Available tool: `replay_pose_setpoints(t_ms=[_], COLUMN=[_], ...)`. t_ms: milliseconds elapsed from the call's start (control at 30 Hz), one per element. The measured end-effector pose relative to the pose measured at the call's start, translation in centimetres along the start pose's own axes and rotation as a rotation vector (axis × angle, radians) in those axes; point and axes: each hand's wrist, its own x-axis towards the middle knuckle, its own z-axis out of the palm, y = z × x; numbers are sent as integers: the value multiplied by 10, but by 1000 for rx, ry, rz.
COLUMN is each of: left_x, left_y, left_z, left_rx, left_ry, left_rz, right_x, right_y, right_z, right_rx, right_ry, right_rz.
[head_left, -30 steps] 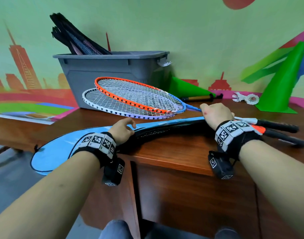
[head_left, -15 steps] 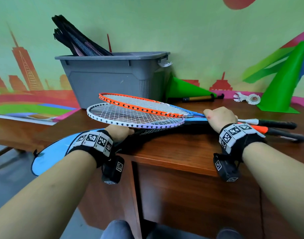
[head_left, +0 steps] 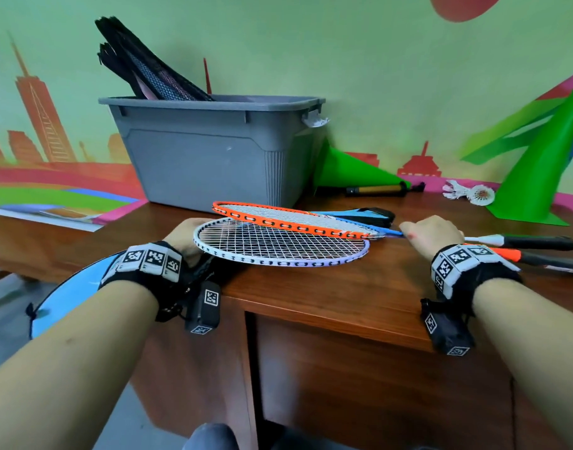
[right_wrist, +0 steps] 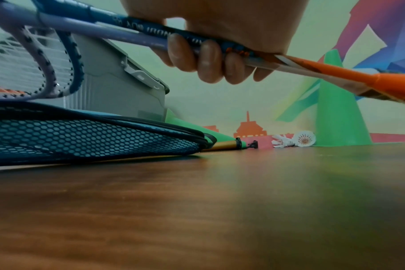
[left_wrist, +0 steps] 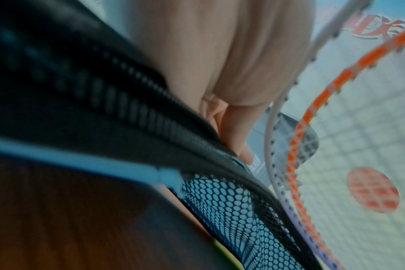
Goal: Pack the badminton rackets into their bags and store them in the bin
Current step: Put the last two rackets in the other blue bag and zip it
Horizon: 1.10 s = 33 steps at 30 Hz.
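Observation:
Two badminton rackets lie stacked just above the table: an orange-framed racket [head_left: 288, 219] over a white-and-lilac racket [head_left: 278, 246]. My right hand [head_left: 431, 235] grips both shafts together, its fingers [right_wrist: 208, 60] curled round them. The blue racket bag [head_left: 67, 293] with black mesh lies under the racket heads and overhangs the table's left edge. My left hand [head_left: 181, 237] holds the bag's black zippered edge [left_wrist: 127, 113], partly hidden under the white frame [left_wrist: 272, 146]. The grey bin [head_left: 207, 151] stands behind, with black mesh bags sticking out.
A wooden table [head_left: 343, 287] carries everything. A flattened green cone [head_left: 347, 172] and a small pump [head_left: 376, 190] lie right of the bin. Two shuttlecocks [head_left: 470, 194] and an upright green cone [head_left: 545, 164] are at the back right. The wall stands close behind.
The two racket heads have come down from a raised tilt to nearly flat and slid left toward me, now over my left hand and the bag's edge.

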Motion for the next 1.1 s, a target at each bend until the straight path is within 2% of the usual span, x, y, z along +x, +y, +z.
replay_pose_setpoints(t_ms=[100, 233, 433, 700, 800, 933, 1100], left_x=[-20, -12, -4, -8, -10, -11, -12], left_y=[32, 30, 33, 44, 48, 52, 51], left_z=[12, 7, 8, 13, 15, 15, 17], left_rx=[-154, -187, 42, 352, 410, 306, 179], left_ry=[-23, 35, 135, 107, 122, 111, 68], left_rz=[-43, -58, -16, 107, 114, 105, 15], right_x=[4, 6, 3, -4, -7, -11, -10], right_y=[2, 1, 0, 3, 6, 17, 28], right_z=[1, 1, 3, -2, -6, -12, -16], right_rx=[-13, -44, -80, -186, -232, -245, -171], right_ry=[-20, -18, -24, -61, -65, -32, 4], right_rz=[40, 88, 96, 12, 13, 19, 15])
